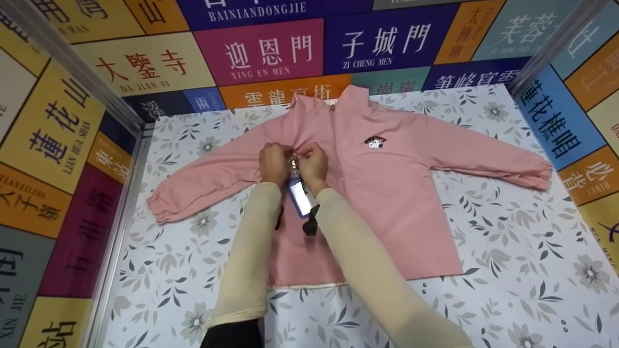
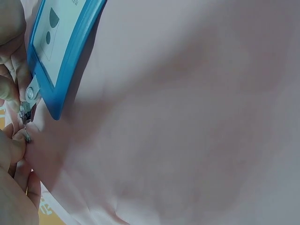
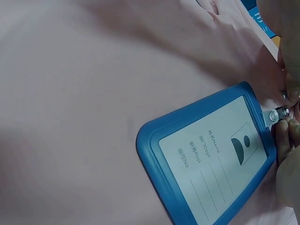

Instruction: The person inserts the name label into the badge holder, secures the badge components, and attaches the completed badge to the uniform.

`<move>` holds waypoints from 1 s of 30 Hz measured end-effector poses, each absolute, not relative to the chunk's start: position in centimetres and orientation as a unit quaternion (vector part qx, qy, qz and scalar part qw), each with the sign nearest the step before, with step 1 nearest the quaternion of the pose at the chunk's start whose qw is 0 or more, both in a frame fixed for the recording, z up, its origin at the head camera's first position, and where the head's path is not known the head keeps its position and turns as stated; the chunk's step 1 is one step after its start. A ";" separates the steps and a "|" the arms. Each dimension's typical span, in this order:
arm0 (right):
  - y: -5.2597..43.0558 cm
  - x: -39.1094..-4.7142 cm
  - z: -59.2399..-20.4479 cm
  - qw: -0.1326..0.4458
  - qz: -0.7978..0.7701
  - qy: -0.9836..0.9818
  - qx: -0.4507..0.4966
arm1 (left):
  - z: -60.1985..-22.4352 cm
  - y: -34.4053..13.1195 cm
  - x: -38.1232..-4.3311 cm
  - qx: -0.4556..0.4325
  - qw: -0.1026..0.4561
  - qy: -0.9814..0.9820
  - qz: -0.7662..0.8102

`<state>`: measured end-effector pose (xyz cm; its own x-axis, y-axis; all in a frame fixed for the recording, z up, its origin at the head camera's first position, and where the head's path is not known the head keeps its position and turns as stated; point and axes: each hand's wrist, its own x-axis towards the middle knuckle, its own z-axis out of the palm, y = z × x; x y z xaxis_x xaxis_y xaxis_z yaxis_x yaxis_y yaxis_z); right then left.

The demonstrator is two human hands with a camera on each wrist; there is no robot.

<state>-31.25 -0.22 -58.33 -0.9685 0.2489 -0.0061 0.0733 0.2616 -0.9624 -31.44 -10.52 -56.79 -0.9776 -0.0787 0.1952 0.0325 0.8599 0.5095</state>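
Observation:
A pink jacket (image 1: 387, 193) lies spread on the table, its front zipper (image 1: 333, 130) running down from the collar. Over its chest, on the left side of the picture, lies a blue-framed badge holder (image 1: 301, 197) with a white card inside. A short strap with a metal clip (image 3: 282, 112) joins the holder's top end. My right hand (image 1: 313, 166) pinches this clip. Close beside it, my left hand (image 1: 274, 164) pinches the jacket fabric at a small metal piece (image 2: 27, 136) of the clip. Fingertips partly hide where clip and cloth meet.
A white tabletop (image 1: 169, 261) with grey flowers and leaves shows around the jacket. Colourful panels with lettering (image 1: 271, 53) stand behind and on both sides. The jacket's sleeves (image 1: 488, 150) stretch out to either side. A small cartoon patch (image 1: 375, 142) sits on the chest.

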 end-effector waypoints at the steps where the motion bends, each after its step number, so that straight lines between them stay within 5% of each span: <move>1: -0.2 -31.2 -58.3 0.073 0.601 -0.789 -0.102 | -56.8 -10.5 -31.4 0.013 0.104 -0.959 -0.264; 30: -0.9 -31.2 -58.4 0.080 0.596 -0.794 -0.096 | -56.9 -9.9 -31.2 -0.006 0.132 -0.957 -0.256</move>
<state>-31.24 -0.88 -58.43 -0.9690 0.2468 0.0125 0.0569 0.2720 -0.9606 -31.19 -9.93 -56.95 -0.9650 -0.0565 0.2562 0.0791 0.8684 0.4896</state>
